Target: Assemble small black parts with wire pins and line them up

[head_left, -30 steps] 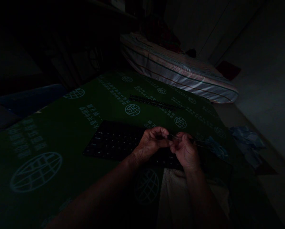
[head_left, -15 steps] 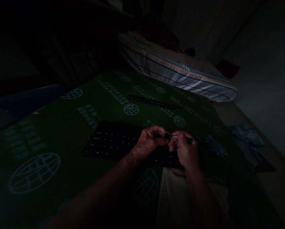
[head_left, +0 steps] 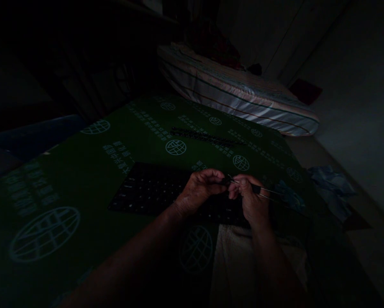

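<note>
In the dim head view, a black keyboard [head_left: 150, 192] lies on the green cloth under my hands. My left hand [head_left: 200, 188] pinches a small black piece [head_left: 225, 180], which looks like a keycap, between thumb and fingertips. Close beside it, my right hand [head_left: 251, 199] is closed around a wire keycap puller [head_left: 256, 188] with a dark handle. Two thin wires stick out to the right of that handle, and the wires on its left side meet the small piece. Fingers partly hide where they touch. Both hands hover just above the keyboard's right part.
Black keycaps [head_left: 207, 137] lie in a long strip farther back on the green printed cloth [head_left: 140, 128]. A beige cloth [head_left: 232, 256] is at the front near my right forearm. Crumpled bluish plastic [head_left: 290, 194] lies right of my hand. Behind stands a striped mattress [head_left: 243, 98].
My right hand has turned the puller slightly, so its two rear wires show more clearly. The left hand keeps its pinch in nearly the same place.
</note>
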Demonstrator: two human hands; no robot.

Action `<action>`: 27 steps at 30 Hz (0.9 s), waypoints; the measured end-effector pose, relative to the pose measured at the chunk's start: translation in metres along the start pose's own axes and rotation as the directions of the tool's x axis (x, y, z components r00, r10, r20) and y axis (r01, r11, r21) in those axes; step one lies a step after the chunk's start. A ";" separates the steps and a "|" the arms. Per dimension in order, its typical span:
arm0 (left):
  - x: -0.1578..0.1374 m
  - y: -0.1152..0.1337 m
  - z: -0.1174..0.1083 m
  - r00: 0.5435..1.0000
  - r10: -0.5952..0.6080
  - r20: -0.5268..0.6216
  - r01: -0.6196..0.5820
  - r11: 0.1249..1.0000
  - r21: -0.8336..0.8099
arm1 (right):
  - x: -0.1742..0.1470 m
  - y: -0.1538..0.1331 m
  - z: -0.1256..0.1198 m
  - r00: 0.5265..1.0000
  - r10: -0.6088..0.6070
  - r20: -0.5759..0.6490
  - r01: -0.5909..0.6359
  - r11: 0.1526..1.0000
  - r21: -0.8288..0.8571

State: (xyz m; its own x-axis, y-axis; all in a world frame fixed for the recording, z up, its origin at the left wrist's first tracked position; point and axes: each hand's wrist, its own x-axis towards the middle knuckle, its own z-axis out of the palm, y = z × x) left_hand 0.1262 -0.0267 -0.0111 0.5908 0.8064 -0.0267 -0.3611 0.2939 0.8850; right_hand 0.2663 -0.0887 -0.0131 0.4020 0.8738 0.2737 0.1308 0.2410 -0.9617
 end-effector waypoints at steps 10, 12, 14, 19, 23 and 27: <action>0.001 -0.001 -0.004 0.998 -0.062 0.032 0.064 0.996 -0.055 | 0.002 0.000 -0.005 0.994 0.004 -0.109 -0.016 0.994 -0.112; 0.001 -0.001 -0.004 0.998 -0.050 0.039 0.053 0.996 -0.070 | 0.002 0.001 -0.006 0.993 -0.007 -0.116 -0.008 0.991 -0.132; 0.001 -0.001 -0.004 0.998 -0.035 0.043 0.039 0.996 -0.083 | 0.002 0.001 -0.007 0.995 -0.030 -0.099 0.014 0.987 -0.161; 0.000 0.000 -0.003 0.999 -0.015 0.048 0.019 0.994 -0.104 | 0.002 0.003 -0.008 0.995 -0.093 -0.021 0.083 0.957 -0.278; -0.001 0.000 -0.002 0.999 -0.007 0.046 0.011 0.995 -0.101 | 0.002 0.006 -0.009 0.992 -0.130 -0.007 0.120 0.936 -0.332; -0.001 0.000 -0.002 0.999 -0.005 0.035 0.009 0.996 -0.094 | 0.001 0.009 -0.009 0.989 -0.148 -0.011 0.135 0.930 -0.340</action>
State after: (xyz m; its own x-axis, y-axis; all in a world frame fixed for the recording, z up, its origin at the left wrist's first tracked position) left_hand 0.1239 -0.0265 -0.0122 0.6173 0.7866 -0.0154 -0.4221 0.3476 0.8373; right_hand 0.2763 -0.0893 -0.0209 0.3878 0.8241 0.4129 0.4847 0.1987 -0.8518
